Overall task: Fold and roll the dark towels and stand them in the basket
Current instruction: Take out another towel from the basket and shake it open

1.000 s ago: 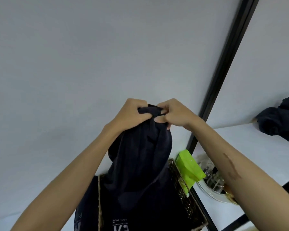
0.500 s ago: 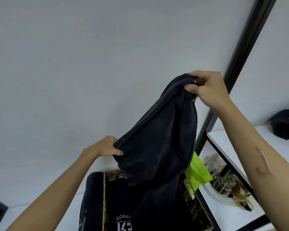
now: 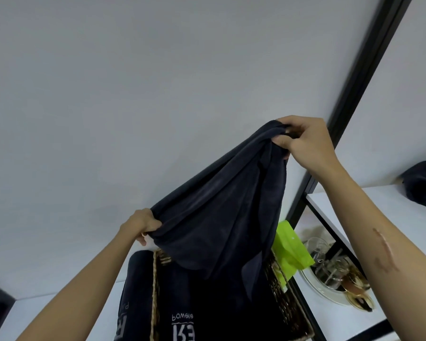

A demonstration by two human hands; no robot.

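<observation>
Left hand (image 3: pixel 143 226) gripping low corner of dark navy terry towel (image 3: pixel 221 212) — cloth hanging limp above brown woven wicker basket (image 3: pixel 284 301). Right hand (image 3: pixel 303 141) pinching high corner. Soft, light, droopy — probably best handled by corners, pulling edge taut.

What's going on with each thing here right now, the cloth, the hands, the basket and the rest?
Dark towel: unfolded, held up above the basket.
Left hand: grips its lower corner.
Right hand: grips its upper corner.
Basket: holds dark cloth.
Green bag: beside the basket.
Second towel: bunched on the shelf.
</observation>
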